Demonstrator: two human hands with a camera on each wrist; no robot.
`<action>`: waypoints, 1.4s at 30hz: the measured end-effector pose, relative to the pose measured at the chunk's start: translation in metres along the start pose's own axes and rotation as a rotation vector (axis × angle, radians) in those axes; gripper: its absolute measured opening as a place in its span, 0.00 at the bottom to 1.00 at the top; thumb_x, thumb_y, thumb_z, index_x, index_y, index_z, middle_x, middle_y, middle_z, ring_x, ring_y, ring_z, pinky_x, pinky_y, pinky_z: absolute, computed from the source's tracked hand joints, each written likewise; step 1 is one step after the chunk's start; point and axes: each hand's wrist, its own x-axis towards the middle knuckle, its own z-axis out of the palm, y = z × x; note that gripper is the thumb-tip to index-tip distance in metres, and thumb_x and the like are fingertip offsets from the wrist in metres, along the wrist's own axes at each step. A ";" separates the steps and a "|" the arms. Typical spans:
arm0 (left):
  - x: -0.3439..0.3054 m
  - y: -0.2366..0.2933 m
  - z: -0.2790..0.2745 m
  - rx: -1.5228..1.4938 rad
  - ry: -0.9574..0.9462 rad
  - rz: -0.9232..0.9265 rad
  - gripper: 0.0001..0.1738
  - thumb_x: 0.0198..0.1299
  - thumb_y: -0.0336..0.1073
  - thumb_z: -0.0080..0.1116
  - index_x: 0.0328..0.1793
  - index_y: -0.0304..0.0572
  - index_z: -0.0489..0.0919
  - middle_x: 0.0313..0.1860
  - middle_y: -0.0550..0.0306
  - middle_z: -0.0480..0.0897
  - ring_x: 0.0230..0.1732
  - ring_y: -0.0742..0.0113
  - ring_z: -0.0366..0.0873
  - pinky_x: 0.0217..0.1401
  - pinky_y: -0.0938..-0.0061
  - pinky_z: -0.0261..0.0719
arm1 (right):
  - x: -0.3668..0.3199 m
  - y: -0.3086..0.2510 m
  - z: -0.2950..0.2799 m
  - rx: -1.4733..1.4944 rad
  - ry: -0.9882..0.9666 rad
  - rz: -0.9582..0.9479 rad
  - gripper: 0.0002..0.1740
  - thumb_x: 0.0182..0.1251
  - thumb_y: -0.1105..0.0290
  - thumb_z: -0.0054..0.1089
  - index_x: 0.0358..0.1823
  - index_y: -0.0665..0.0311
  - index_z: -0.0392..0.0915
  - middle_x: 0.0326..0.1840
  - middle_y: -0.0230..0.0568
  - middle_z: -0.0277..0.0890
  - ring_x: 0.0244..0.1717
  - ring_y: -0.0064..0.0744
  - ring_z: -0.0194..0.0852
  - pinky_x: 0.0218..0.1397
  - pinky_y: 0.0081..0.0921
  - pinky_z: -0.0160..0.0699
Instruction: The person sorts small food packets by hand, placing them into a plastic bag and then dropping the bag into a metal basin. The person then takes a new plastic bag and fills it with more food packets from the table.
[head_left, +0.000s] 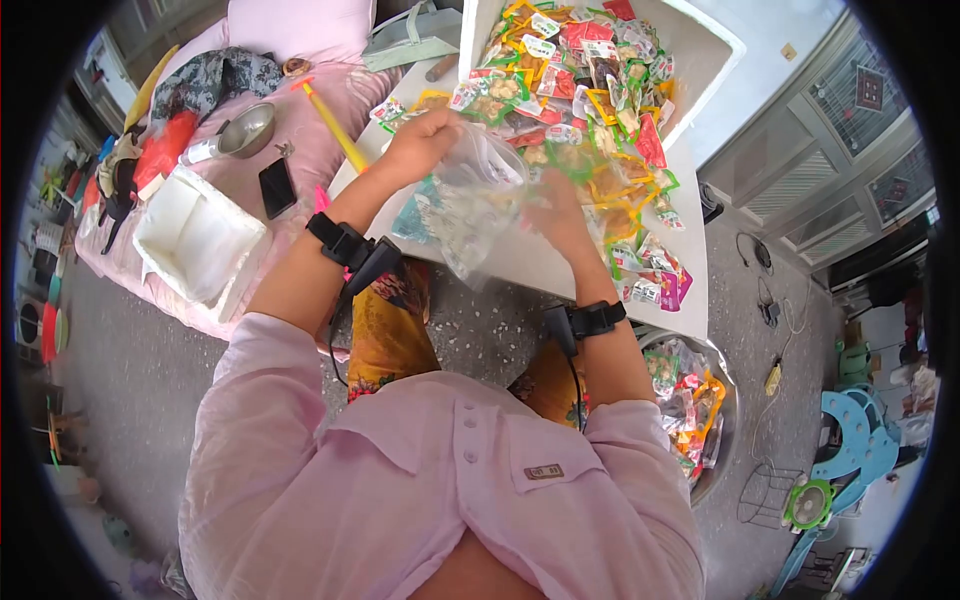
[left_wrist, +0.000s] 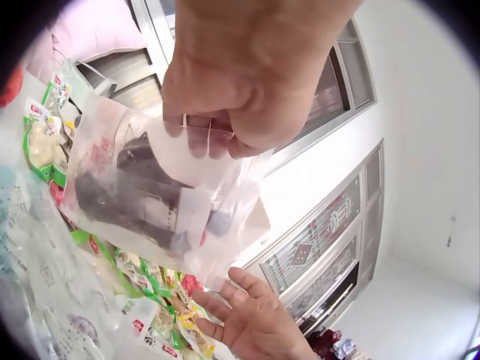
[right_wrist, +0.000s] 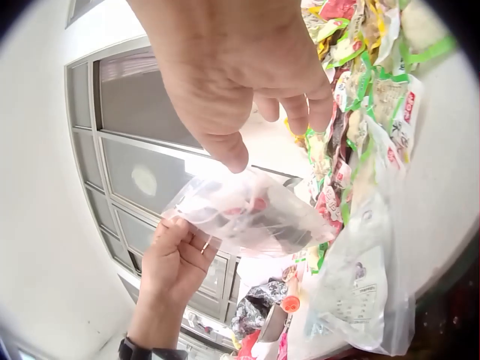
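The left hand (head_left: pixel 424 145) (left_wrist: pixel 240 90) (right_wrist: pixel 176 262) pinches the edge of a clear plastic bag (head_left: pixel 492 160) (left_wrist: pixel 142 184) (right_wrist: pixel 259 221), held up over the table's near side. Dark packets show in or through the bag; which, I cannot tell. Blurred in the head view, the right hand (head_left: pixel 560 215) (left_wrist: pixel 262 322) (right_wrist: pixel 240 67) is beside the bag with fingers spread and nothing in its grip. More clear bags (head_left: pixel 455 225) (left_wrist: pixel 52 277) (right_wrist: pixel 356 277) lie at the near table edge. Colourful small food packets (head_left: pixel 600 110) (left_wrist: pixel 154 319) (right_wrist: pixel 360 112) are heaped beyond and beside the hands.
A white foam box (head_left: pixel 700 85) at the table's back spills packets onto the white tabletop (head_left: pixel 680 290). A metal basin (head_left: pixel 735 420) of packets stands on the floor at right. On the pink bed at left are an empty foam box (head_left: pixel 200 240), phone (head_left: pixel 277 188) and metal bowl (head_left: pixel 246 131).
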 end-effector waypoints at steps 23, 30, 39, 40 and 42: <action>-0.069 -0.031 0.080 -0.976 0.059 -0.557 0.01 0.56 0.28 0.45 0.33 0.43 0.67 0.35 0.61 0.73 0.39 0.70 0.71 0.49 0.72 0.69 | -0.033 0.016 -0.036 -0.268 0.097 -0.200 0.03 0.52 0.76 0.47 0.23 0.66 0.68 0.18 0.30 0.63 0.21 0.16 0.60 0.26 0.14 0.61; -0.063 -0.012 0.072 -0.798 -0.039 -0.373 0.03 0.56 0.28 0.44 0.36 0.43 0.68 0.36 0.62 0.72 0.39 0.73 0.70 0.46 0.74 0.69 | -0.038 -0.012 -0.046 -0.109 0.113 -0.100 0.04 0.51 0.75 0.48 0.23 0.67 0.67 0.18 0.29 0.61 0.22 0.16 0.58 0.25 0.16 0.60; -0.061 -0.006 0.076 -0.178 -0.103 -0.045 0.15 0.51 0.28 0.48 0.47 0.41 0.68 0.44 0.57 0.70 0.44 0.71 0.67 0.44 0.78 0.66 | -0.035 0.013 -0.054 -0.108 0.208 -0.152 0.04 0.51 0.75 0.47 0.23 0.68 0.66 0.19 0.28 0.59 0.23 0.15 0.55 0.26 0.15 0.57; -0.060 0.012 0.072 -0.065 -0.095 0.090 0.16 0.49 0.28 0.49 0.48 0.41 0.68 0.46 0.55 0.69 0.46 0.69 0.66 0.45 0.77 0.66 | -0.036 0.012 -0.054 -0.103 0.202 -0.149 0.03 0.51 0.75 0.47 0.23 0.68 0.67 0.19 0.28 0.59 0.23 0.15 0.55 0.26 0.15 0.57; -0.057 0.026 0.067 0.127 -0.154 0.274 0.17 0.47 0.28 0.51 0.47 0.42 0.69 0.50 0.51 0.67 0.50 0.64 0.65 0.46 0.75 0.66 | -0.035 0.009 -0.054 -0.092 0.190 -0.147 0.03 0.51 0.76 0.47 0.23 0.68 0.67 0.19 0.28 0.60 0.23 0.15 0.55 0.26 0.15 0.57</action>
